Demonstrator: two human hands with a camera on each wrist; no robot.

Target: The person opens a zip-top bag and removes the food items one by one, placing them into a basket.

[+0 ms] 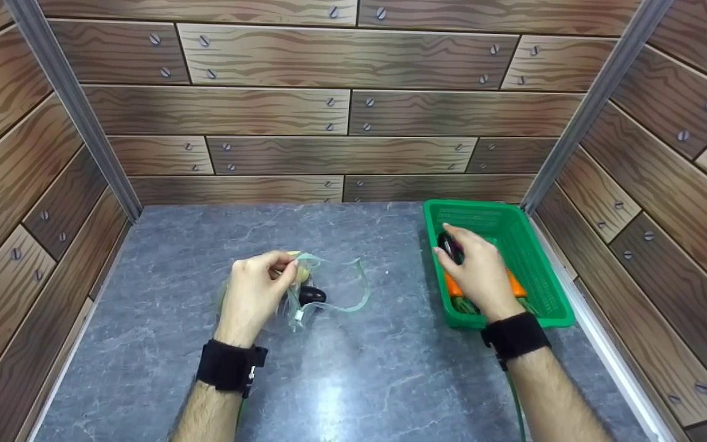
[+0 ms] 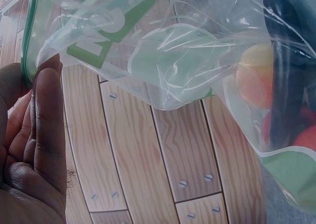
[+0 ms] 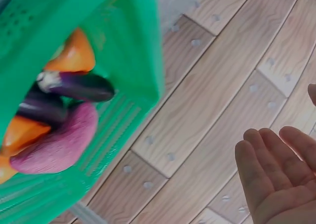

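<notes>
My left hand pinches the rim of a clear plastic bag with green print, between thumb and fingertips. Its mouth gapes toward the right in the head view. Inside are a dark, glossy long item, a yellow-and-red fruit and a red round item, partly behind the film. Over the green basket, my right hand has its fingers extended and holds nothing. Beneath it lie dark purple eggplants, a pink sweet potato and orange carrots with green tops.
A grey marbled tabletop carries the bag and the basket. Wood-patterned walls enclose it at the back and both sides. The basket stands close to the right wall. A green cable trails from the right wristband.
</notes>
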